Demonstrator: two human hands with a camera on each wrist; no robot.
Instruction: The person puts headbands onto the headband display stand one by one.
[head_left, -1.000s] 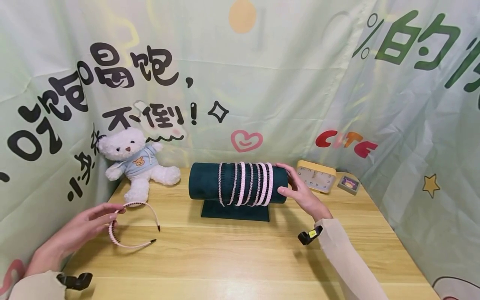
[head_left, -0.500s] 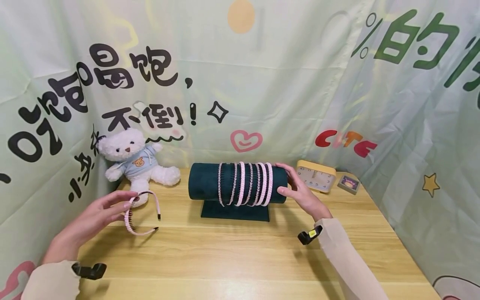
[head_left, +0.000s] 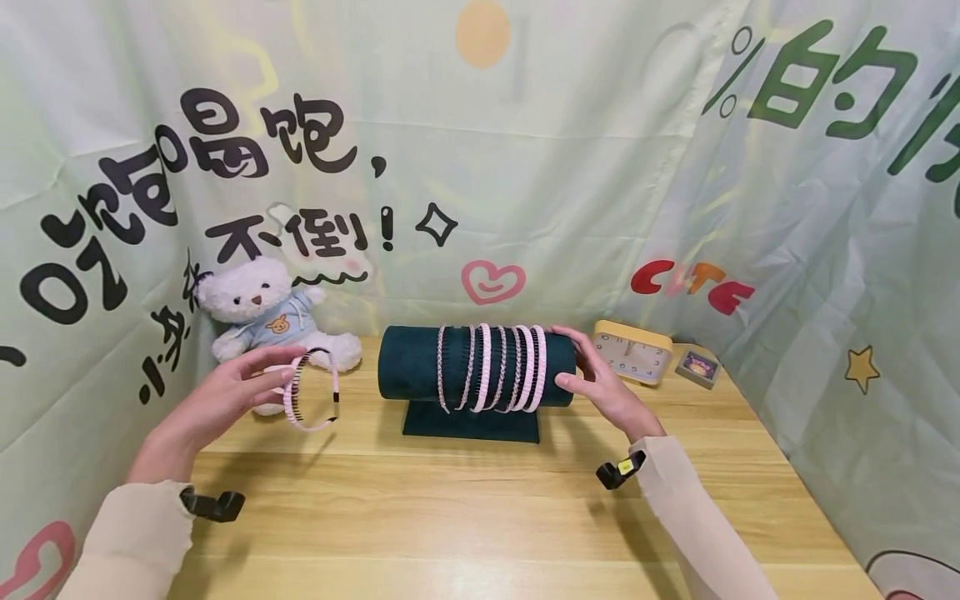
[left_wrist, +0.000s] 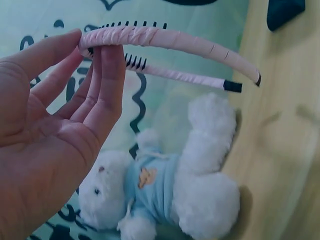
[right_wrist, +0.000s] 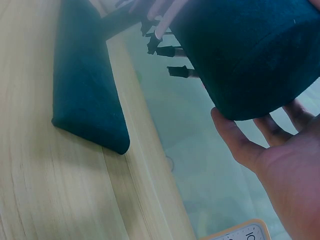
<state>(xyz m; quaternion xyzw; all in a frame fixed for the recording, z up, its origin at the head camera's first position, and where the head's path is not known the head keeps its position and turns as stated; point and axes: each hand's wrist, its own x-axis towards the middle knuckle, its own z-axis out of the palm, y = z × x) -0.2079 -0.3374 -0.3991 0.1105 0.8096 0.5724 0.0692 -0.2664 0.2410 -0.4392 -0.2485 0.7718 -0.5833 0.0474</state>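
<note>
My left hand [head_left: 217, 398] pinches a pink wrapped headband [head_left: 292, 408] with dark inner teeth and black tips. In the left wrist view the thumb and fingers hold the headband [left_wrist: 195, 44] near the middle of its arc, its two ends pointing away. The headband is in the air left of a dark green cylindrical headband stand [head_left: 408, 362]. Several pink and braided headbands [head_left: 485, 367] sit around that stand's roll. With my right hand [head_left: 606, 392] I grip the roll's right end; in the right wrist view the fingers and thumb spread around the end of the stand [right_wrist: 250, 70].
A white teddy bear [head_left: 279, 321] in a blue top sits behind the left hand. At the back right stand a yellow clock [head_left: 633, 354] and a small grey box [head_left: 697, 367] with a picture. Printed cloth walls [head_left: 585, 167] enclose the wooden table [head_left: 465, 500].
My left hand has carried the headband up and rightward, closer to the stand and now in front of the bear. The right hand and the stand have stayed in place.
</note>
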